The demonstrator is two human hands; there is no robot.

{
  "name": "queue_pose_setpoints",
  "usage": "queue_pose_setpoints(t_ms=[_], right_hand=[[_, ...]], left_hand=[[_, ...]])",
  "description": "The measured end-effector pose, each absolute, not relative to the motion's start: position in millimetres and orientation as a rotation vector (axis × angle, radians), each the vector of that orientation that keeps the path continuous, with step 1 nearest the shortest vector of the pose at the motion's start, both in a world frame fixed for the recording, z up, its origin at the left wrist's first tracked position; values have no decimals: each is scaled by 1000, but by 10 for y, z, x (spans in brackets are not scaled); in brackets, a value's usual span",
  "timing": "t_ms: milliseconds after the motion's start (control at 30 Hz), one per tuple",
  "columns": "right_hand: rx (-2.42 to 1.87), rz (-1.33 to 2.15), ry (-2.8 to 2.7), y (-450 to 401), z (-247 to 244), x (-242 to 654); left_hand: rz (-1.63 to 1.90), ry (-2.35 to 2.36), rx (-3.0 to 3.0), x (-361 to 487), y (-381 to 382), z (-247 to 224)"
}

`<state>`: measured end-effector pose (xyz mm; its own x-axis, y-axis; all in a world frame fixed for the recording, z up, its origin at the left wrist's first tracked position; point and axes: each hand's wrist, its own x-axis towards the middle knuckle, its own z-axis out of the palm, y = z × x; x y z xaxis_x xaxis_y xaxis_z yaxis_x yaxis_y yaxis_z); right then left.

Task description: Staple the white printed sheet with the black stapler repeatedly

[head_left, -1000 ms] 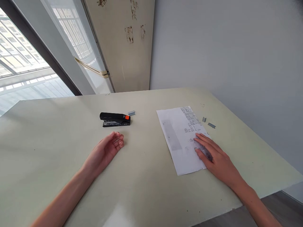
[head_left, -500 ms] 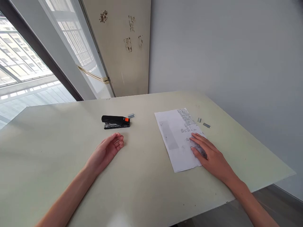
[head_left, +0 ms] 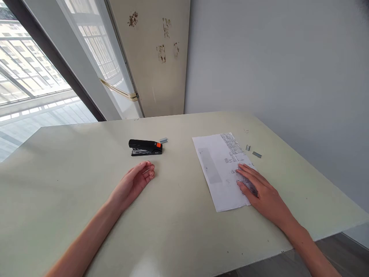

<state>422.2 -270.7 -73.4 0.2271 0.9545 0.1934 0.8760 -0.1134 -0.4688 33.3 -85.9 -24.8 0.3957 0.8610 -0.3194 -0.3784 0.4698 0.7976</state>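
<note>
My left hand (head_left: 135, 182) rests on its side on the table, palm turned inward, fingers loosely curled and apart with nothing in them. Just beyond its fingertips lies a black stapler (head_left: 145, 147) with an orange-red patch at its right end. A small strip of staples (head_left: 163, 140) sits by the stapler's right end. My right hand (head_left: 262, 192) lies palm down, fingers spread, on the lower right part of some printed paper sheets (head_left: 211, 173). It covers part of the print. Whether several sheets are stacked there is hard to make out.
Two more staple strips, a short one (head_left: 248, 147) and a longer one (head_left: 257, 154), lie right of the paper. The pale table (head_left: 178, 234) meets a grey wall (head_left: 273, 57) at the right. Behind it stand a cabinet panel with peeled patches (head_left: 161, 84) and a window at the left.
The whole view has shifted slightly, so things appear a little further right. Both hands, the stapler and the paper keep their places on the table.
</note>
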Motion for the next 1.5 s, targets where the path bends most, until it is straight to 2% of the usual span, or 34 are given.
queue_pose_setpoints(t_ms=[1500], right_hand=[[-2031, 203, -1689, -2728, -753, 4220]], left_hand=[[824, 810, 699, 326, -862, -261]])
